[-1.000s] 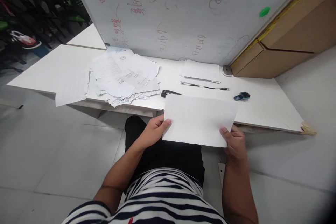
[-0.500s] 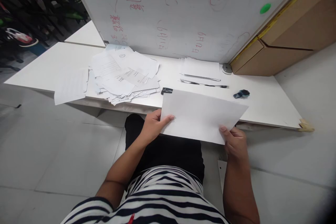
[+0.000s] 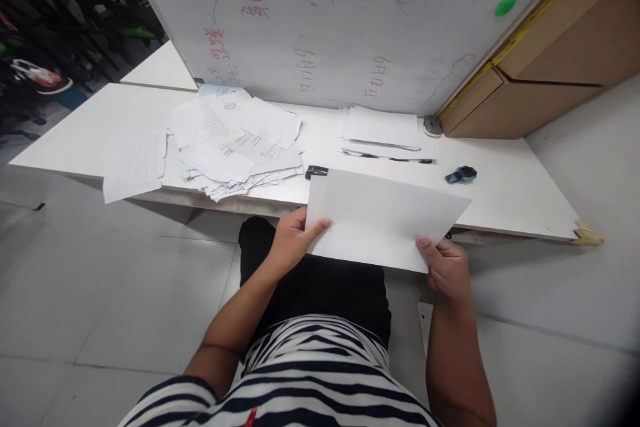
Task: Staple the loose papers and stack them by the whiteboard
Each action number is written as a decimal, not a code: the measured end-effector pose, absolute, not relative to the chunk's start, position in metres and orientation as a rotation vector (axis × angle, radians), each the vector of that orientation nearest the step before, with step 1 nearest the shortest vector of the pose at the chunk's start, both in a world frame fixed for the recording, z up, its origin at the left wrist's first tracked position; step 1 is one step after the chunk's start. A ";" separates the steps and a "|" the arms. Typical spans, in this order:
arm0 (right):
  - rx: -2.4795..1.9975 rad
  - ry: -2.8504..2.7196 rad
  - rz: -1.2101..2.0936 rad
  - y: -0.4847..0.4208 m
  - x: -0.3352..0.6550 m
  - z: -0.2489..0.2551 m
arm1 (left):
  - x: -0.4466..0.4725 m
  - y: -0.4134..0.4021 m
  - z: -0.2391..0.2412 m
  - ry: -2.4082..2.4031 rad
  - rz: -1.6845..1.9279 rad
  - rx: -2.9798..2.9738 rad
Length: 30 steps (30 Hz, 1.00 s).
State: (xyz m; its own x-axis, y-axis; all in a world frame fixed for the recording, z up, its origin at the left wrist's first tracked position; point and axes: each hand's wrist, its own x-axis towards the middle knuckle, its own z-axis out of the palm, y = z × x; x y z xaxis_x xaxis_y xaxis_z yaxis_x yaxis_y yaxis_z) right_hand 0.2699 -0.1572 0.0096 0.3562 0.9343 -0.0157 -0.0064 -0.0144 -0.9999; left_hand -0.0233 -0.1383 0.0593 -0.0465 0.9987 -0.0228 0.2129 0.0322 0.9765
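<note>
Both of my hands hold a blank white sheet of paper [image 3: 383, 213] over the desk's front edge. My left hand [image 3: 295, 237] grips its left end, with the thumb on top and the fingers underneath. At the lower right corner my right hand [image 3: 445, 263] pinches it in the same way. Past the sheet's upper left corner sticks out a small black thing [image 3: 317, 172], partly covered, whose kind I cannot make out. Whether more than one sheet is in my hands does not show.
A messy heap of printed papers [image 3: 235, 140] lies left on the white desk [image 3: 510, 193], one sheet overhanging the edge. Behind my hands are a neater paper stack [image 3: 383, 125], two thin strips and a dark wristwatch [image 3: 461, 175]. A whiteboard [image 3: 350, 20] and cardboard boxes [image 3: 540, 107] stand behind.
The camera view has shifted slightly. My hands and the paper keep nearly the same place and grip.
</note>
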 end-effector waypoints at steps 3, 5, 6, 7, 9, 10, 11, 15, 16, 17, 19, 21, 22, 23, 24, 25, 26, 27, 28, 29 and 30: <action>-1.374 -0.907 0.952 -0.157 0.270 0.008 | -0.018 -0.139 0.053 1.398 1.282 1.294; -1.381 -0.907 0.940 -0.157 0.270 0.007 | -0.015 -0.140 0.049 1.389 1.428 1.343; -1.388 -0.911 0.931 -0.156 0.271 0.006 | -0.015 -0.140 0.048 1.389 1.482 1.401; -1.396 -0.916 0.923 -0.156 0.271 0.006 | -0.015 -0.140 0.047 1.393 1.507 1.473; -1.409 -0.925 0.919 -0.156 0.272 0.004 | -0.016 -0.139 0.048 1.410 1.464 1.594; -1.413 -0.928 0.918 -0.156 0.273 0.004 | -0.017 -0.139 0.050 1.422 1.417 1.613; -1.414 -0.933 0.917 -0.155 0.273 0.003 | -0.017 -0.139 0.052 1.432 1.371 1.601; -1.417 -0.979 0.897 -0.154 0.274 0.003 | -0.018 -0.135 0.058 1.393 1.292 1.404; -1.421 -0.989 0.890 -0.154 0.274 0.004 | -0.018 -0.134 0.059 1.368 1.276 1.367; -1.426 -0.998 0.884 -0.154 0.274 0.004 | -0.018 -0.133 0.059 1.344 1.262 1.341; -1.435 -1.009 0.873 -0.154 0.274 0.004 | -0.019 -0.130 0.058 1.309 1.248 1.310; -1.438 -1.015 0.866 -0.154 0.275 0.003 | -0.020 -0.128 0.057 1.276 1.248 1.275; -1.438 -1.016 0.866 -0.154 0.275 0.003 | -0.021 -0.127 0.056 1.257 1.248 1.249; -1.438 -1.017 0.870 -0.154 0.276 0.003 | -0.021 -0.126 0.056 1.240 1.251 1.222; -1.437 -1.017 0.874 -0.154 0.276 0.003 | -0.022 -0.125 0.055 1.225 1.256 1.196; -1.437 -1.017 0.878 -0.155 0.276 0.003 | -0.022 -0.125 0.055 1.213 1.257 1.176; -1.438 -1.017 0.880 -0.155 0.276 0.004 | -0.022 -0.125 0.055 1.203 1.252 1.162; -1.438 -1.017 0.880 -0.155 0.275 0.005 | -0.022 -0.125 0.056 1.194 1.241 1.158; -1.440 -1.018 0.879 -0.155 0.275 0.005 | -0.022 -0.126 0.057 1.187 1.223 1.166; -1.443 -1.020 0.880 -0.155 0.274 0.006 | -0.022 -0.126 0.058 1.183 1.197 1.188; -1.446 -1.022 0.884 -0.155 0.274 0.007 | -0.022 -0.127 0.059 1.184 1.172 1.224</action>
State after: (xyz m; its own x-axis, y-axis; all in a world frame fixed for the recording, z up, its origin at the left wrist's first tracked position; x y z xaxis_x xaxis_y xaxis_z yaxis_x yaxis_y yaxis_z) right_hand 0.2740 -0.1553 0.0071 0.3486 0.9371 0.0177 0.1168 -0.0247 -0.9928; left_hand -0.0220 -0.1271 0.0586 0.0408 0.9991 -0.0083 0.0021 0.0082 1.0000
